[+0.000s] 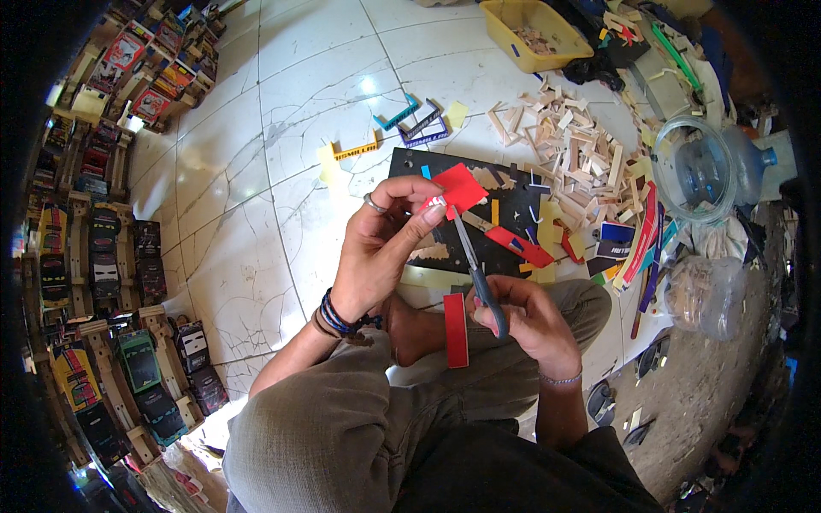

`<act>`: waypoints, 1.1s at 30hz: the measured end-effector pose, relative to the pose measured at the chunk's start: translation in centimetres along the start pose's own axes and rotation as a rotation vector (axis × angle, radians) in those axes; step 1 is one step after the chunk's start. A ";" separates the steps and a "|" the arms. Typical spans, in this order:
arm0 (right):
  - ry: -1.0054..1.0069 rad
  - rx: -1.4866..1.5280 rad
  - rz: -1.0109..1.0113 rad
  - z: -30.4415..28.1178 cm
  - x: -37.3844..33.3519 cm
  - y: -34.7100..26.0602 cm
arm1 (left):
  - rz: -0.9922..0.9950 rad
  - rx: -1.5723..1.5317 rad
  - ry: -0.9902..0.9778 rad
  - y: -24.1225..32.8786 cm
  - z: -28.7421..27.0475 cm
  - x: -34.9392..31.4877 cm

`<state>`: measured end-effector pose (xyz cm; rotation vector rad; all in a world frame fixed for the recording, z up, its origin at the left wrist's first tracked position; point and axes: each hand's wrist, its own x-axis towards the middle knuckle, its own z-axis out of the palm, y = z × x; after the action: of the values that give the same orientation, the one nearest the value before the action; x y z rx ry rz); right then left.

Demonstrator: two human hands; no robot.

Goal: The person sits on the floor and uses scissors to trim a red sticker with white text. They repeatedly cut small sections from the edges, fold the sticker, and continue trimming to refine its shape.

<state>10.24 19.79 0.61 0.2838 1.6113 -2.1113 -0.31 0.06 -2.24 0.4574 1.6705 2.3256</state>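
Observation:
A piece of red sheet (463, 187) is pinched between the thumb and fingers of my left hand (385, 227). My right hand (528, 321) grips a pair of scissors (476, 275) by its dark handles. The blades reach up to the lower edge of the red piece; whether they are parted is hard to see. On my trouser leg rests a red strip with a pale edge (457, 332). Beneath my hands a black board (410, 162) lies on the floor, scattered with paper scraps and a red-and-white strip (520, 245).
Wood pieces (573, 154) are heaped right of the board, below a yellow tub (534, 47). Small coloured frames (355, 150) lie on the tiles. Clear plastic containers (693, 167) stand at the right. Racks of painted toy-like vehicles (103, 256) line the left.

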 end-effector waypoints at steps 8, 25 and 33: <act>0.000 -0.074 0.011 0.2 0.2 0.2 | -0.004 0.006 0.012 -0.2 0.1 0.1; 0.009 -0.082 0.025 -0.2 -0.2 -0.2 | -0.025 -0.013 -0.009 -0.1 -0.3 0.1; -0.035 -0.081 -0.020 -0.6 -0.4 0.4 | -0.055 0.026 -0.024 0.2 -0.3 -0.1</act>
<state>10.65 20.41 0.27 0.2037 1.6811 -2.0482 -0.34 -0.30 -2.18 0.4368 1.6829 2.2531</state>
